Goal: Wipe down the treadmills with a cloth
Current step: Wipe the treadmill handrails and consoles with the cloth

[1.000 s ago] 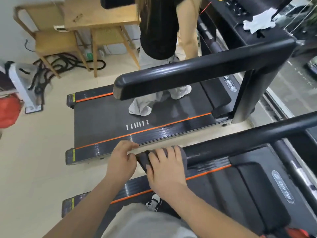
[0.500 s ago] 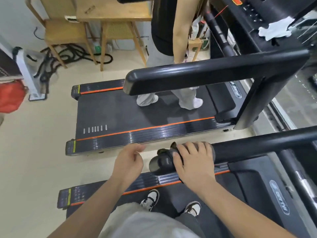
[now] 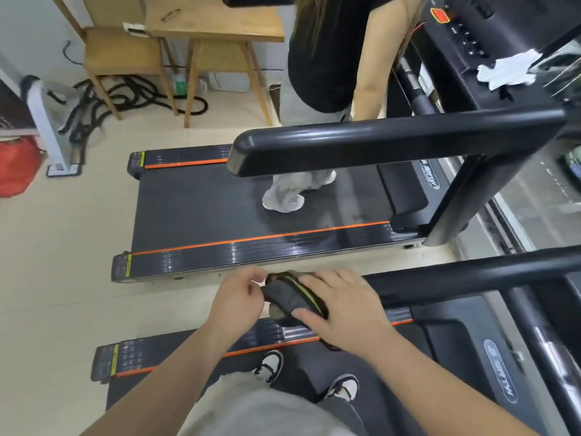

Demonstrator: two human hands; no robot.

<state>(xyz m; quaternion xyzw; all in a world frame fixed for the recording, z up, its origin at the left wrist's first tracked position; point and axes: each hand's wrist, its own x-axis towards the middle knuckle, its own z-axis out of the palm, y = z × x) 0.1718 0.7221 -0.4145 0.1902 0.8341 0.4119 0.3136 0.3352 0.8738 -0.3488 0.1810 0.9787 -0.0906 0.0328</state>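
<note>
I stand on the near treadmill [image 3: 490, 350], a black machine with orange side stripes. A dark grey cloth with a yellow-green stripe [image 3: 290, 294] is wrapped over the end of its left handrail [image 3: 471, 272]. My right hand [image 3: 339, 305] lies on top of the cloth and grips it around the rail. My left hand [image 3: 237, 295] pinches the cloth's left edge at the rail's tip. A second treadmill [image 3: 220, 215] stands just beyond, and its handrail [image 3: 393, 143] crosses the view.
Another person [image 3: 333, 58] walks on the far treadmill's belt. A white cloth [image 3: 506, 70] lies on that treadmill's console. A wooden table [image 3: 217, 23], a chair [image 3: 122, 55], coiled black ropes [image 3: 125, 92] and a red bag [image 3: 17, 165] stand at the back left.
My left hand has moved in from beside the rail end and now pinches the cloth. The cloth has been pulled further over the rail tip. The other person's feet have shifted on the belt.
</note>
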